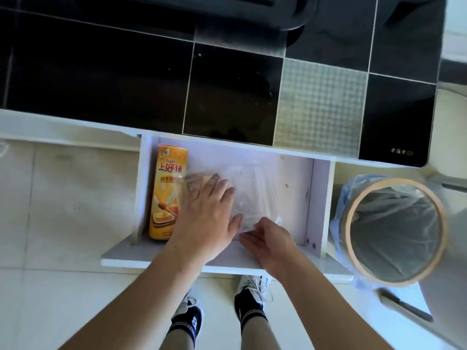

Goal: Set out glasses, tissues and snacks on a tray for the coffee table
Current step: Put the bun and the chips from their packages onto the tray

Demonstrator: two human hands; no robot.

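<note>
Nearest the lens, two bare forearms reaching down and forward over a pair of dark sneakers [190,317] with white laces on pale floor tile. Ahead, an open white drawer [321,205] pulled out from under a black tiled counter [101,72]. At the drawer's left wall, an orange snack can [165,193] lying on its side, lengthwise, printed with honey and butter. Just right of it, left hand [207,215] laid flat with fingers spread and straight, pressing on a clear plastic container [250,193] in the drawer's middle, fingertips reaching the can's edge. Next, right hand [267,238] at the container's near corner, fingers extended against its edge, thumb side up; an actual grip hard to tell. Farther right, outside the drawer, a round bin [394,231] with tan rim and blue liner bag, standing on the floor.
</note>
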